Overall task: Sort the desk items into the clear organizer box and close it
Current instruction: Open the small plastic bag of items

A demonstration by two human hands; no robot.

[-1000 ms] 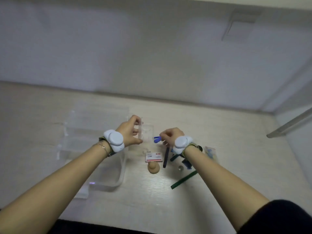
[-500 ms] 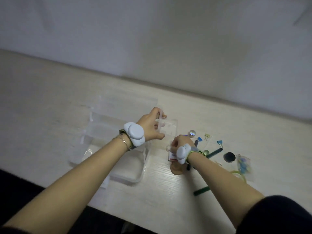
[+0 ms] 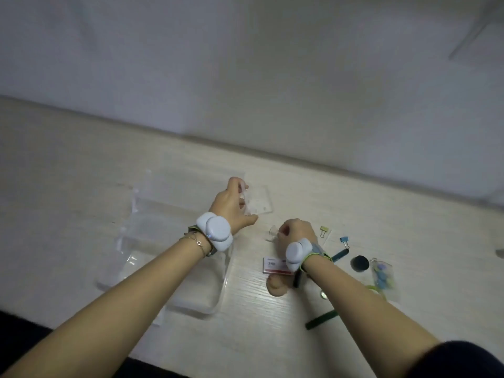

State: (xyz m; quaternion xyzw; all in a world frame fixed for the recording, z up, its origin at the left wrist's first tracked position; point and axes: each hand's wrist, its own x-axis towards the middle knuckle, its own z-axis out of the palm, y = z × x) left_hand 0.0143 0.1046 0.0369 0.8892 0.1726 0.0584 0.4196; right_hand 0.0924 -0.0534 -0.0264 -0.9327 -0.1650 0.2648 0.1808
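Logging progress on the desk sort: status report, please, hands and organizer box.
Left hand holds small clear case. Right hand curled on a small clear item. Organizer box open. Clips, card, pens unsorted on desk.

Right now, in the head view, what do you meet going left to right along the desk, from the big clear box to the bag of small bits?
clear organizer box → left hand → small clear case → right hand → yellow binder clip → blue binder clip → black round cap → clear bag of small items
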